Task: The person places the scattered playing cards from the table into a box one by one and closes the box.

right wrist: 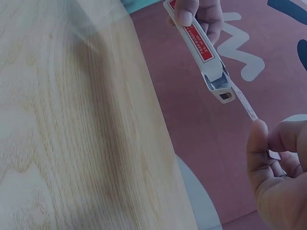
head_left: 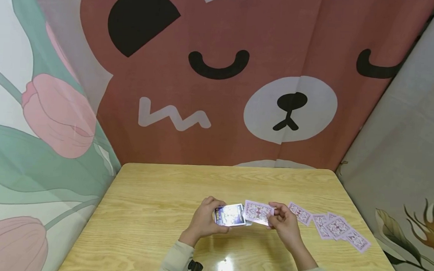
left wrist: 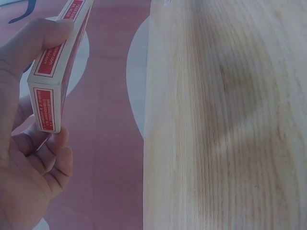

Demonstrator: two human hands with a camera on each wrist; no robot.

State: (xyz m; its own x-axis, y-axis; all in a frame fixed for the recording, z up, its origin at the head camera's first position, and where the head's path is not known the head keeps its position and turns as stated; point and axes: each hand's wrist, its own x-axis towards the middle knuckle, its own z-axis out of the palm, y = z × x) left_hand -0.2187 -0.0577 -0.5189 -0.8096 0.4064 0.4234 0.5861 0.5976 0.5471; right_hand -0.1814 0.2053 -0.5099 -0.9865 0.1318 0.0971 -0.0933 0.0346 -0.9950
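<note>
Left hand [head_left: 204,217], box [head_left: 230,215] sideways, mouth [right wrist: 218,83] rightward

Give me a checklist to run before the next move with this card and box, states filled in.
1. Box gripped by the left hand: ok.
2. Card pinched by the right hand: ok.
3. Box end facing the card open: ok, per the right wrist view.
4. Card clear of the box: cannot tell; they overlap in the head view.
5. Loose cards neatly stacked: not ok, spread on the table.
</note>
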